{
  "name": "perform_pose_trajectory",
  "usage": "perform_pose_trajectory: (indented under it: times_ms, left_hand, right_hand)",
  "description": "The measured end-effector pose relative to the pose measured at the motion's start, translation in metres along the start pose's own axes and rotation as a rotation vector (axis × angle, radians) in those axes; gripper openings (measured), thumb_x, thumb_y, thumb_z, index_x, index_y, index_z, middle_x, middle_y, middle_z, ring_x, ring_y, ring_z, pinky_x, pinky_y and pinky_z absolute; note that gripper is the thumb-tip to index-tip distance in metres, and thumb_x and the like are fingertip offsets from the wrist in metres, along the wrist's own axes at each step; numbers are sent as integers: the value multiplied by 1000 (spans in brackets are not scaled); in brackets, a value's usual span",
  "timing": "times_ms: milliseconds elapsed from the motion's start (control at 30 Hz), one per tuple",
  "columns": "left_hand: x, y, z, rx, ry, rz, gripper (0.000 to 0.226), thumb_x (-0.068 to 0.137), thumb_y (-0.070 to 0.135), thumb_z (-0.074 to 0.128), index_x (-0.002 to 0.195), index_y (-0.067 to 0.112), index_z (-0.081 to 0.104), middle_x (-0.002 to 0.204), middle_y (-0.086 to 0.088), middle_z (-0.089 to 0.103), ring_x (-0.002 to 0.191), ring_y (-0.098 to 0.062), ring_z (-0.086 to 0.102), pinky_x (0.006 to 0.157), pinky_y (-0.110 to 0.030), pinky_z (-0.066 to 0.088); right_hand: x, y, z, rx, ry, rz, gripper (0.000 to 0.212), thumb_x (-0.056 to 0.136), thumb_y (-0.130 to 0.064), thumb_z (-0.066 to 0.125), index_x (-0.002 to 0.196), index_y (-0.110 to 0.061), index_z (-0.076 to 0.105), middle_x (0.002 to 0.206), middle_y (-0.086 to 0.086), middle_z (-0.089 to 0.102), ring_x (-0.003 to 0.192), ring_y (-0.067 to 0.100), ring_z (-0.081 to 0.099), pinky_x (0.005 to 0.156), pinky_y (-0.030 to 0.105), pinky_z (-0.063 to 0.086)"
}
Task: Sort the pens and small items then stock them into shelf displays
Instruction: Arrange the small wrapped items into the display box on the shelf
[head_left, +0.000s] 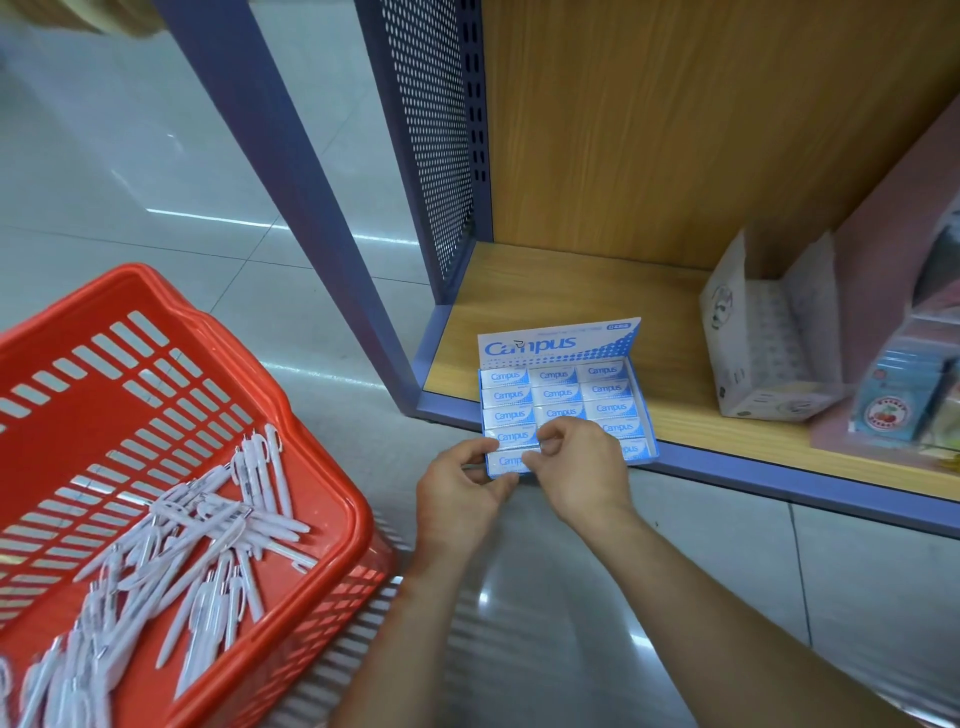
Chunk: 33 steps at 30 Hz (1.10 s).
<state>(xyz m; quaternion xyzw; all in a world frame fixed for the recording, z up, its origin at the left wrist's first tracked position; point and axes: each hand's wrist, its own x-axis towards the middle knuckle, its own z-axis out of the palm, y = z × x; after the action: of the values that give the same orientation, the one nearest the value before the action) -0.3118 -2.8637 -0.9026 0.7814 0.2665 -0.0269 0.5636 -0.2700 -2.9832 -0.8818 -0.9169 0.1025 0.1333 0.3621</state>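
**Eraser box** (558, 343): lid up, on the front edge of the shelf (571, 291), just beyond both hands. Erasers (556, 394) fill its far rows; the near row is partly hidden.
**Left hand** (457, 493): curled round the box's near corner, holding it.
**Right hand** (579, 467): fingertips pinched narrow, seemingly on one near-row eraser (510, 460).
**Basket** (332, 499): left of the left hand, holding a loose heap of pens (208, 525).
**Second box** (769, 353): open, beyond and right of the right hand.
**Status:** the erasers look almost stocked. The pens appear unsorted, so most of the work is judged still to come.
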Motion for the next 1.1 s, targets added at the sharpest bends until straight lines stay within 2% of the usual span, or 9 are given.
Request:
perform_pose_trajectory:
  times_ms: [233, 400, 467, 567, 700, 833, 933, 1033, 1100]
  left_hand:
    - [-1, -4, 2, 90, 42, 141, 39, 72, 1, 75, 98, 28, 69, 100, 2, 66, 73, 6, 63, 78, -15, 52]
    - [-3, -3, 4, 136, 103, 177, 27, 74, 2, 75, 95, 20, 74, 93, 4, 64, 64, 15, 56, 67, 2, 38]
    - [-3, -2, 4, 159, 108, 182, 25, 75, 1, 73, 93, 19, 74, 94, 2, 65, 65, 12, 57, 67, 2, 37]
    - [-4, 2, 4, 281, 110, 203, 30, 76, 2, 69, 97, 22, 72, 97, 5, 60, 70, 1, 54, 71, -4, 36]
    - [-9, 26, 5, 157, 130, 229, 16, 80, 13, 67, 87, 27, 70, 89, 9, 63, 71, -8, 58, 73, -18, 45]
    - [-24, 55, 21, -284, -166, -26, 15, 80, 29, 70, 92, 22, 64, 79, -6, 72, 64, -14, 65, 69, -35, 55]
    - [-34, 60, 28, -471, -104, -84, 13, 86, 9, 68, 97, 11, 61, 74, -12, 71, 59, -16, 66, 60, -27, 56]
    - [-31, 52, 26, -478, 0, -1, 16, 82, 1, 69, 88, 16, 66, 74, -9, 71, 65, -19, 67, 65, -28, 56]
    - [-27, 48, 24, -421, 33, 64, 23, 79, -4, 70, 86, 19, 70, 77, -4, 70, 70, -17, 65, 70, -31, 55]
  right_hand:
    - [1, 0, -1, -176, 14, -52, 16, 89, -17, 61, 104, -21, 66, 106, 1, 70, 104, 24, 60, 82, 32, 50]
    - [8, 0, -4, 14, 9, 24, 11, 86, -24, 60, 95, -21, 66, 98, -1, 69, 96, 23, 62, 79, 31, 49]
    - [13, 0, -10, 281, -8, 165, 6, 83, -19, 59, 86, -20, 65, 92, 1, 69, 83, 22, 63, 72, 32, 50]
    - [15, -5, -32, 988, -165, 445, 8, 89, -7, 53, 88, -10, 60, 80, 11, 65, 65, 19, 57, 59, 28, 46]
    - [15, -4, -54, 1597, -287, 589, 31, 89, 4, 35, 110, -1, 57, 98, 20, 64, 81, 22, 61, 77, 33, 50]
    - [11, -11, -58, 1610, -345, 536, 43, 88, 10, 24, 118, 0, 54, 106, 20, 63, 91, 24, 61, 80, 36, 51]
    - [8, -11, -59, 1564, -378, 477, 46, 87, 11, 24, 120, 0, 54, 110, 20, 64, 98, 26, 63, 81, 38, 52]
    - [9, -4, -61, 1350, -416, 459, 23, 90, -7, 52, 111, -10, 61, 106, 14, 65, 95, 26, 65, 86, 41, 53]
    - [10, 1, -63, 1194, -435, 466, 17, 87, -22, 68, 102, -15, 64, 93, 11, 63, 82, 22, 63, 72, 35, 54]
